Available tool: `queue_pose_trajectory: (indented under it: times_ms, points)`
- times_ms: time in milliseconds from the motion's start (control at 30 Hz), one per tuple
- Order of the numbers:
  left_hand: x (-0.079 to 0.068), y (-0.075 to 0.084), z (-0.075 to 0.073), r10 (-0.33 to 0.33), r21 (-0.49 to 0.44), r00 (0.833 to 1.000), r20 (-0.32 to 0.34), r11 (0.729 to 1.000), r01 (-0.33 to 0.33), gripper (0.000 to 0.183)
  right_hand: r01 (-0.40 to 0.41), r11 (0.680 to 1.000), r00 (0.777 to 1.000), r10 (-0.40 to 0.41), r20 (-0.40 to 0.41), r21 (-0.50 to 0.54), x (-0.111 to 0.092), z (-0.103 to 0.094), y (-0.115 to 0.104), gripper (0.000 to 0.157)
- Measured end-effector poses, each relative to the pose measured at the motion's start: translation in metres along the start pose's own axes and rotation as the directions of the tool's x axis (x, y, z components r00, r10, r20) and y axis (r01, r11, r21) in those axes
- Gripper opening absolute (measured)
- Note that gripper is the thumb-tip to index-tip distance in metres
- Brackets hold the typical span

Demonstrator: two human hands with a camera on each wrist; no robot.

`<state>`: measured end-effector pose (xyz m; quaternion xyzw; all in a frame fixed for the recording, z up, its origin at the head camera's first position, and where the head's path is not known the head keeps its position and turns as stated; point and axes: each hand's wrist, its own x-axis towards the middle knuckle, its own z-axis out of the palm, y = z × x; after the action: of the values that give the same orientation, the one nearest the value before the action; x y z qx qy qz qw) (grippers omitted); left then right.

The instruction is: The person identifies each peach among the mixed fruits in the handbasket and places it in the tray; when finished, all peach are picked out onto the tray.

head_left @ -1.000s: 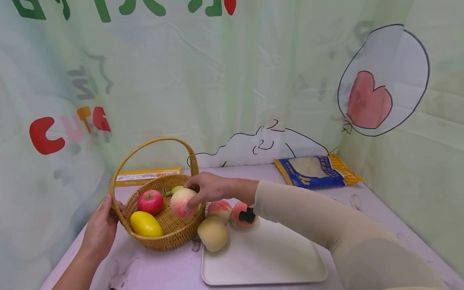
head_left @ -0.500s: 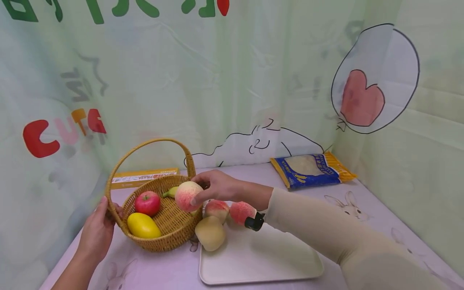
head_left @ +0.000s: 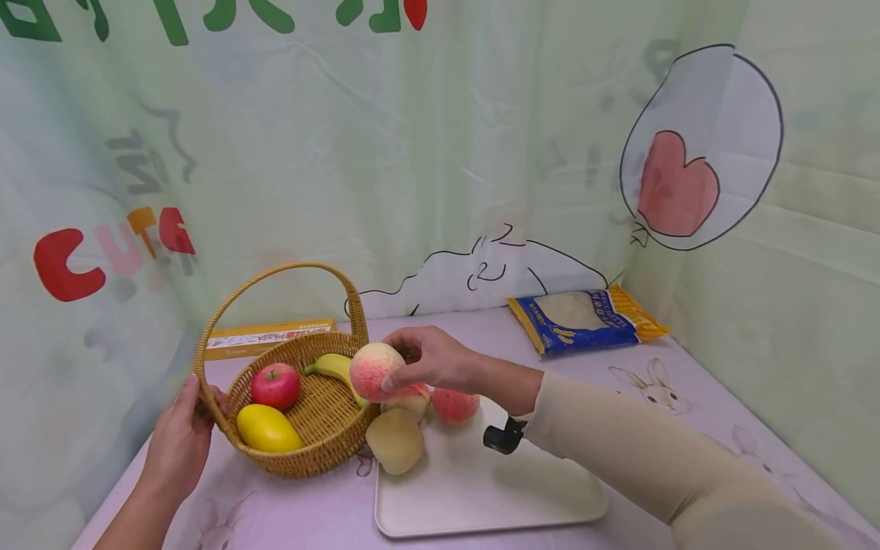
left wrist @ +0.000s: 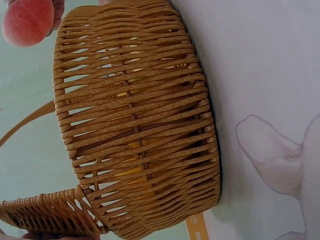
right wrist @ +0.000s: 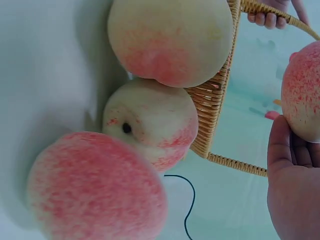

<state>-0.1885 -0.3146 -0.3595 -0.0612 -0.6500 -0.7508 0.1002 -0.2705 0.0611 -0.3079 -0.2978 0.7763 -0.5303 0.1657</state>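
Note:
In the head view my left hand (head_left: 175,443) grips the left side of a wicker basket (head_left: 312,461), at the foot of its arched handle. Inside the basket lie a red apple (head_left: 276,386), a yellow oval fruit (head_left: 268,428) and a banana (head_left: 337,367). My right hand (head_left: 440,359) holds a pink and cream peach (head_left: 376,371) between thumb and fingers, over the basket's right rim. The right wrist view shows that peach (right wrist: 305,95) raised beside the basket. Three more peaches, one of them pale (head_left: 396,441), sit together at the left end of a white tray (head_left: 495,500).
Behind the basket lies a yellow and white pasta box (head_left: 264,336). A blue and yellow bag (head_left: 584,321) rests at the back right of the table. Curtains (head_left: 440,153) close off the back and sides. A black wrist camera (head_left: 504,437) hangs under my right wrist.
My right hand has carried the peach rightward from over the basket's inside to its right rim, uncovering more of the banana. The left hand keeps its grip on the basket.

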Motion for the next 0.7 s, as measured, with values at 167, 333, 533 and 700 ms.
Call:
queue_pose_trajectory:
  times_ms: [167, 333, 533, 700]
  points:
    - [0.0, -0.001, 0.002, 0.024, -0.031, 0.999, 0.027, 0.999, -0.024, 0.036, -0.006, 1.0, 0.999, 0.006, -0.04, 0.011, -0.019, -0.004, 0.005, 0.053]
    - [0.0, -0.001, 0.002, 0.017, -0.06, 0.999, 0.041, 0.998, -0.014, 0.034, -0.009, 1.0, 0.998, 0.01, -0.063, 0.025, -0.039, -0.008, 0.012, 0.056]
    - [0.0, 0.0, -0.001, 0.026, -0.12, 0.998, 0.054, 0.993, -0.02, 0.034, -0.038, 0.998, 0.995, 0.042, -0.085, 0.055, -0.059, -0.008, 0.016, 0.057]
    - [-0.001, 0.0, -0.002, 0.039, -0.16, 0.997, 0.063, 0.987, -0.029, 0.035, -0.084, 0.994, 0.99, 0.091, -0.111, 0.068, -0.074, -0.006, 0.025, 0.056]
